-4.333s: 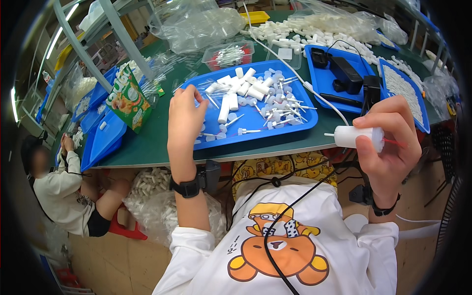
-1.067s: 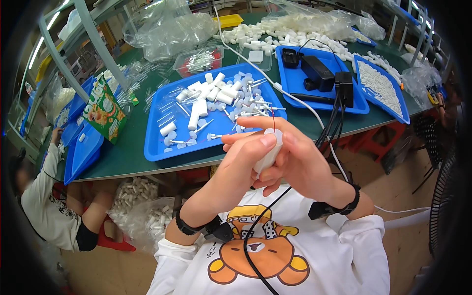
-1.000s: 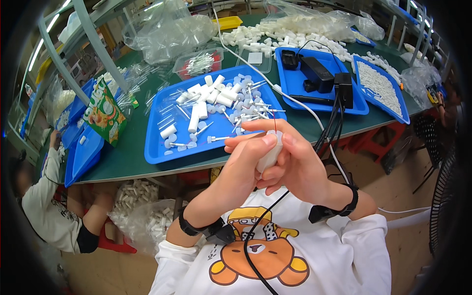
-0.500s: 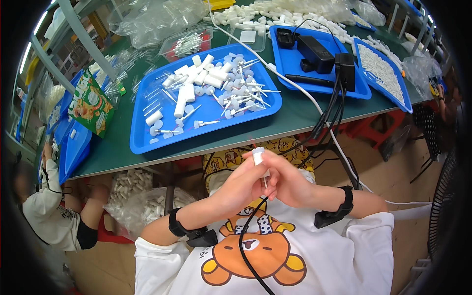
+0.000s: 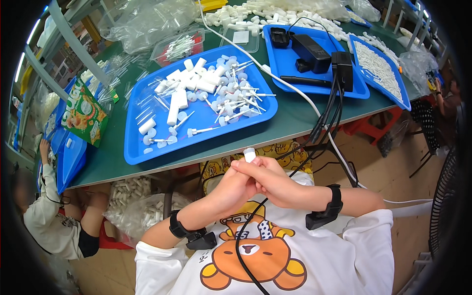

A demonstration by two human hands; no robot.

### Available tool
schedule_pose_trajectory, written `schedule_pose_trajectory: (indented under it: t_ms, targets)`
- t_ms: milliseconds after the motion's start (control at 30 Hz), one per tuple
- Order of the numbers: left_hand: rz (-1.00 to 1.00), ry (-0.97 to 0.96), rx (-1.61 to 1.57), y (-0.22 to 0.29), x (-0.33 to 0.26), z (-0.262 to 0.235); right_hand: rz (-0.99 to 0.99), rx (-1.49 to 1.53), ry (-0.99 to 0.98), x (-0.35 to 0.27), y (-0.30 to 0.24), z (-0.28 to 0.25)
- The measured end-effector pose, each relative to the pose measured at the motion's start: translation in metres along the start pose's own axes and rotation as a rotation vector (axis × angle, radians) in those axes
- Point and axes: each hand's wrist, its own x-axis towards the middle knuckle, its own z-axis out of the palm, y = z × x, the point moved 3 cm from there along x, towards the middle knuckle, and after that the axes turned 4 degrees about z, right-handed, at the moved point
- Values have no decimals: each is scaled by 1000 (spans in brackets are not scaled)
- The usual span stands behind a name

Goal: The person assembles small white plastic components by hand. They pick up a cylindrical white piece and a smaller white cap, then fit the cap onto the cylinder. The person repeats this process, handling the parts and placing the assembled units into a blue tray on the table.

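In front of my chest, just off the table's near edge, my left hand (image 5: 233,186) and my right hand (image 5: 276,183) are closed together, fingers overlapping. Between them they grip a small white plastic cylinder (image 5: 250,154), whose top end pokes up above the fingers. Its lower part is hidden by my hands. Beyond them lies a blue tray (image 5: 196,145). It holds white plastic cylinders (image 5: 173,109), translucent discs on thin white stems (image 5: 198,131) and clear thin tubes (image 5: 144,112).
A second blue tray (image 5: 361,92) carries black adapters (image 5: 310,54); a third holds many small white pieces (image 5: 377,69). A white cable (image 5: 295,93) crosses the table. A green snack bag (image 5: 84,114) stands left, near a co-worker (image 5: 51,216). White cylinders (image 5: 275,14) pile up at the back.
My hands have closed more tightly round the white cylinder, and the thin stem below it no longer shows. The whole view has shifted slightly.
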Motion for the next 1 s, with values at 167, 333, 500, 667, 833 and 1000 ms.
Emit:
schedule_pose_trajectory:
  t_ms: [167, 333, 500, 667, 833, 1000]
  targets:
    - [-28, 16, 10, 5, 1, -3, -4, 8, 48, 0, -2, 5]
    - [-14, 13, -30, 9, 2, 1, -4, -36, 52, 2, -3, 2]
    - [-76, 8, -29, 16, 2, 1, 18, -9, 101, 1, -7, 8]
    - [-79, 10, -93, 18, 3, 3, 24, -3, 106, 1, -11, 10]
    - [24, 73, -99, 7, 9, 10, 72, -77, 55, 3, -15, 2]
    - [-3, 24, -81, 10, 9, 7, 106, -51, 65, 9, -11, -3]
